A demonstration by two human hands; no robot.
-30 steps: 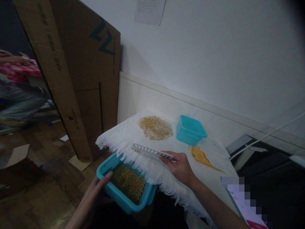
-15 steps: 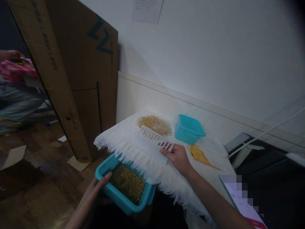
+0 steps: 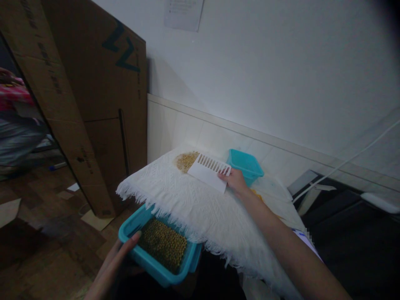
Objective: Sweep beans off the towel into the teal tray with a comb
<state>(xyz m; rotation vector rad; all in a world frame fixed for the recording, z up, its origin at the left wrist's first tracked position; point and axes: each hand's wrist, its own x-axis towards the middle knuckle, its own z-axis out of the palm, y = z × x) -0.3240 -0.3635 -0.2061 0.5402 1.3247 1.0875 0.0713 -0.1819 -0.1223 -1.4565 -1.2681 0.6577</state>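
Observation:
My left hand [image 3: 126, 250] is closed round the left rim of a blue plastic container [image 3: 151, 264], thumb over the edge. It is held below the table's front edge, with greenish-yellow beans [image 3: 165, 243] in it. My right hand [image 3: 236, 181] pinches a flat white plastic piece with a row of slots [image 3: 208, 175] by its right end. This piece is over the white cloth, its far left part overlapping a pile of yellow beans [image 3: 186, 161]; whether it touches them I cannot tell. Behind my right hand stands a second blue container [image 3: 245, 163], its inside mostly hidden.
A fringed white cloth [image 3: 168, 187] covers the table and hangs over the near container's edge. On the left rises a tall cardboard box [image 3: 103, 91]. A yellow item [image 3: 258, 195] lies partly behind my right forearm. Another person [image 3: 18, 112] is at the far left.
My right hand has moved the slotted white piece away from me, toward the bean pile, and now covers part of it. My left hand still holds the container. The view has shifted slightly right.

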